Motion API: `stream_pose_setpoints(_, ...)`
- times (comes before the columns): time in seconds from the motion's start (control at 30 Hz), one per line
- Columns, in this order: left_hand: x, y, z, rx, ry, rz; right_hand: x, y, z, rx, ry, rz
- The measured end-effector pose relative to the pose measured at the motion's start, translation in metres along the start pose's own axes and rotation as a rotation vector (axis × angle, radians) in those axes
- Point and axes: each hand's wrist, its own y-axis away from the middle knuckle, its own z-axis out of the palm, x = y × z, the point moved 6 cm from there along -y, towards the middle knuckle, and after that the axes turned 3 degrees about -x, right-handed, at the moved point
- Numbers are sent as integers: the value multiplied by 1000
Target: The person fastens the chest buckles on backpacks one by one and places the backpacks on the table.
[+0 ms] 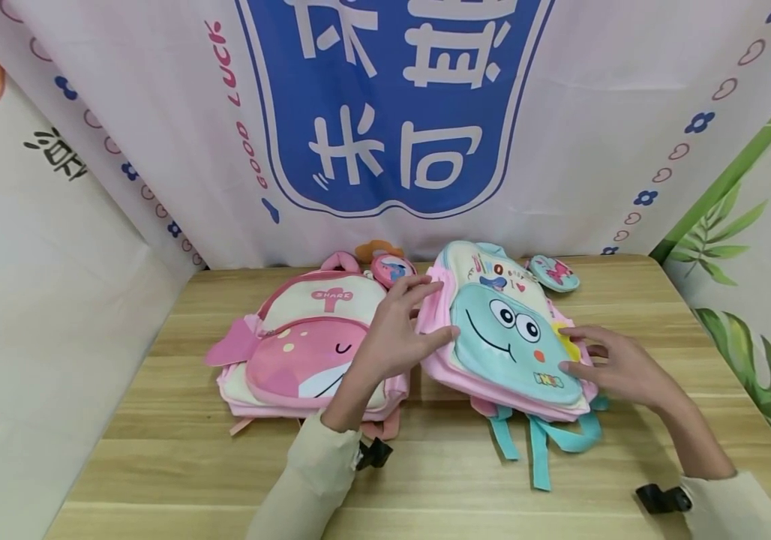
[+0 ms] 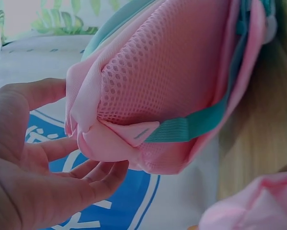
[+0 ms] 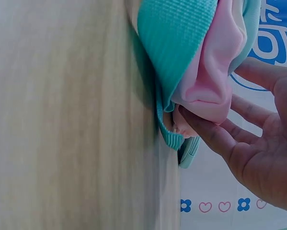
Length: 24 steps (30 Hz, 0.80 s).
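Note:
A small backpack with a mint smiling dinosaur face on its front pocket and pink sides leans slightly tilted on the table. My left hand holds its left side, thumb at the front edge and fingers at the pink mesh side pocket. At its lower right side my right hand grips the pink edge, thumb on the front and fingers round the side. Mint straps trail from under the bag. Beside it, partly behind my left forearm, lies a pink whale backpack.
The wooden table meets a printed white curtain at the back. A round mint charm lies by the dinosaur bag's top right. A pink round charm sits between the bags. Leaf-printed cloth hangs at the right.

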Motion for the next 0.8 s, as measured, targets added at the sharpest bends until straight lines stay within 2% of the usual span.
stream_pose_setpoints(0.37, 11, -7, -9, 37, 16, 23, -6, -10, 6, -1, -12, -67)
stream_pose_setpoints(0.67, 20, -10, -11, 45, 58, 58, -10, -17, 11, -14, -46, -82)
stream_pose_setpoints(0.8, 22, -10, -12, 50, 61, 51, -11, -18, 13, -17, -69, -93)
